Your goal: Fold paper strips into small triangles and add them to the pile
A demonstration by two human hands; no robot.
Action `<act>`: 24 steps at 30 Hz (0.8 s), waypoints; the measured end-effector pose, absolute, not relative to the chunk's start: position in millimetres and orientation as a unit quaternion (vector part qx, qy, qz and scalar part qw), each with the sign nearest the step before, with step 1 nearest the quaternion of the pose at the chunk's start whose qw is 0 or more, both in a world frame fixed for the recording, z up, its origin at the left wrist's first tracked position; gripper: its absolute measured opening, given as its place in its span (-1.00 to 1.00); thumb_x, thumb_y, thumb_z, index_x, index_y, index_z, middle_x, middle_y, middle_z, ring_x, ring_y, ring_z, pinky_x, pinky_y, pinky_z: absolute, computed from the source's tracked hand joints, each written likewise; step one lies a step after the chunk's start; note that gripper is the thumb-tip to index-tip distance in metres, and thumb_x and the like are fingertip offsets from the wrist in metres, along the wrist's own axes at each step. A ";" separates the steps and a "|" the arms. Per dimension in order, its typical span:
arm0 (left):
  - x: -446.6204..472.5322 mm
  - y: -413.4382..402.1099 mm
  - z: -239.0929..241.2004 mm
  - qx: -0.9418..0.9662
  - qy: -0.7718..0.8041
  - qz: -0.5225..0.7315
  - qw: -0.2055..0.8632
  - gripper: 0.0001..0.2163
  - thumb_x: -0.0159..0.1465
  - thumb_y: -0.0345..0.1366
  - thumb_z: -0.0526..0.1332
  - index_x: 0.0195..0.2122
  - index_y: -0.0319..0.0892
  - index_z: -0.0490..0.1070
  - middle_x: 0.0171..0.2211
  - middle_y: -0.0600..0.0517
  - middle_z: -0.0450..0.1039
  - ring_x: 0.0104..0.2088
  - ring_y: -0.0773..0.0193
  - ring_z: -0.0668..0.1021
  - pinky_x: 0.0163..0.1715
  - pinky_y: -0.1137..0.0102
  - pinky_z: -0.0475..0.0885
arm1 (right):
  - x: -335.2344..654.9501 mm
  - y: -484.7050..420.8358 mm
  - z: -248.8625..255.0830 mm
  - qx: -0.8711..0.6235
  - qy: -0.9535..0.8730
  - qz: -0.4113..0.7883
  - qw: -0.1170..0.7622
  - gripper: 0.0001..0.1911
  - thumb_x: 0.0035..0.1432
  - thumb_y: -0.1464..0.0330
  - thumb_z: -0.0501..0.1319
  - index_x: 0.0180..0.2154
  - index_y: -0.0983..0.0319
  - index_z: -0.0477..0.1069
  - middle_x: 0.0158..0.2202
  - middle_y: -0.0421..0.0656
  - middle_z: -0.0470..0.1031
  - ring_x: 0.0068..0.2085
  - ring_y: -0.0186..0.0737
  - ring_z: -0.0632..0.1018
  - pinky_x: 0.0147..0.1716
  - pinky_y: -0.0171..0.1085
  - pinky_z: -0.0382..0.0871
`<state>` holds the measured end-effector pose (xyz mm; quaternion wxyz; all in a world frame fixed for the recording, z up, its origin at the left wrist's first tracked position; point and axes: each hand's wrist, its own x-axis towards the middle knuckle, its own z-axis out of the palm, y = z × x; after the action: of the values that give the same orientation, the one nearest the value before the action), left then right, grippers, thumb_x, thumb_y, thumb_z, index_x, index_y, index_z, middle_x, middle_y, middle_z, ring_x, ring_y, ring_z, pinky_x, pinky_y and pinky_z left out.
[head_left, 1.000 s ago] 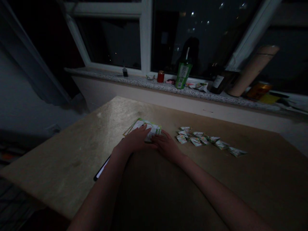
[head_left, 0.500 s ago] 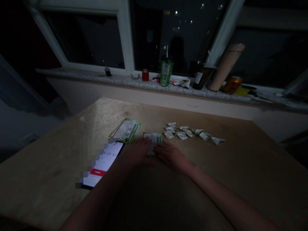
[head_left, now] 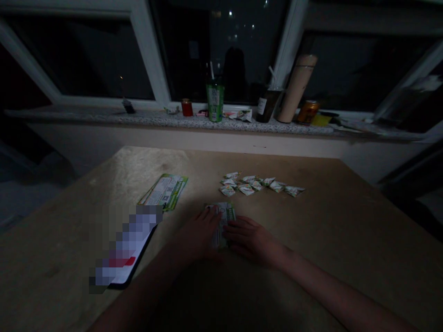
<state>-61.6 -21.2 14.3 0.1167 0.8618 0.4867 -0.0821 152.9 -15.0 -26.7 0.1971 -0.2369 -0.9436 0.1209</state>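
Observation:
A green-and-white paper strip [head_left: 223, 220] lies on the wooden table [head_left: 346, 240] in front of me. My left hand [head_left: 199, 230] rests flat on its left side with fingers stretched out. My right hand [head_left: 249, 237] presses on its right side, fingers extended and pointing left. Both hands touch the strip from above. A stack of similar printed sheets [head_left: 164, 191] lies to the left of my hands. Several small folded paper pieces [head_left: 258, 184] sit in a row just beyond the strip.
A phone [head_left: 126, 251] with a lit screen lies at the left near my left forearm. The stone window sill [head_left: 155, 119] holds a green cup [head_left: 215, 101], a small red jar [head_left: 187, 107], a dark bottle [head_left: 265, 105], a tall tan flask [head_left: 295, 88] and a can [head_left: 307, 112].
The strip has come off the stack of sheets and slid toward me under both hands. The view has shifted, bringing the phone into sight.

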 end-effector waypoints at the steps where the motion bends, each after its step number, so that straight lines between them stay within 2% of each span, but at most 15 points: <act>1: -59.0 -21.9 14.1 0.870 0.473 -0.081 0.114 0.03 -0.09 0.18 0.32 0.27 -0.37 -0.01 0.29 -0.35 -0.11 0.28 -0.15 0.02 0.20 0.09 0.00 | 157.9 -18.3 -25.7 -0.239 -0.943 0.124 0.197 -0.66 0.25 0.30 0.10 0.06 0.18 0.34 0.08 -0.11 0.42 0.16 -0.17 0.33 0.22 -0.06 0.06; 6: -44.3 -23.9 8.6 0.909 0.399 -0.044 0.109 -0.05 0.02 0.23 0.22 0.29 -0.25 -0.06 0.31 -0.21 -0.08 0.29 -0.05 -0.01 0.24 0.12 -0.10 | 184.7 -35.2 -20.4 -0.266 -0.933 0.139 0.198 -0.63 0.24 0.29 0.13 0.08 0.17 0.33 0.08 -0.10 0.42 0.16 -0.16 0.33 0.23 -0.02 0.00; 12: -31.7 -27.3 4.3 0.921 0.370 -0.016 0.118 -0.24 0.20 0.15 0.09 0.30 -0.19 -0.04 0.33 -0.15 -0.18 0.30 0.02 -0.01 0.23 0.18 -0.04 | 209.4 -53.4 -17.0 -0.312 -0.921 0.154 0.176 -0.60 0.24 0.27 0.13 0.10 0.16 0.30 0.12 -0.10 0.37 0.18 -0.15 0.30 0.25 0.01 -0.05; 17: -26.9 -26.7 4.2 0.933 0.337 -0.009 0.127 -0.17 0.16 0.21 0.09 0.32 -0.14 -0.12 0.34 -0.12 -0.24 0.30 0.01 -0.03 0.22 0.16 -0.01 | 222.4 -60.1 -18.3 -0.326 -0.916 0.151 0.176 -0.59 0.24 0.27 0.12 0.12 0.14 0.28 0.14 -0.11 0.36 0.19 -0.16 0.30 0.25 0.03 -0.06; 24: -24.0 -22.6 1.2 0.942 0.313 -0.009 0.120 -0.24 0.20 0.16 0.08 0.32 -0.14 -0.09 0.33 -0.11 -0.19 0.30 0.01 -0.01 0.23 0.15 0.00 | 226.8 -63.4 -17.5 -0.336 -0.907 0.139 0.214 -0.69 0.26 0.32 0.10 0.03 0.16 0.38 0.05 -0.11 0.45 0.14 -0.20 0.37 0.20 -0.08 0.12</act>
<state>-24.0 -22.6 1.2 0.1201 0.9420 0.3133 -0.0086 226.8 -63.4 -17.5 0.2138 -0.3359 -0.9067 0.1389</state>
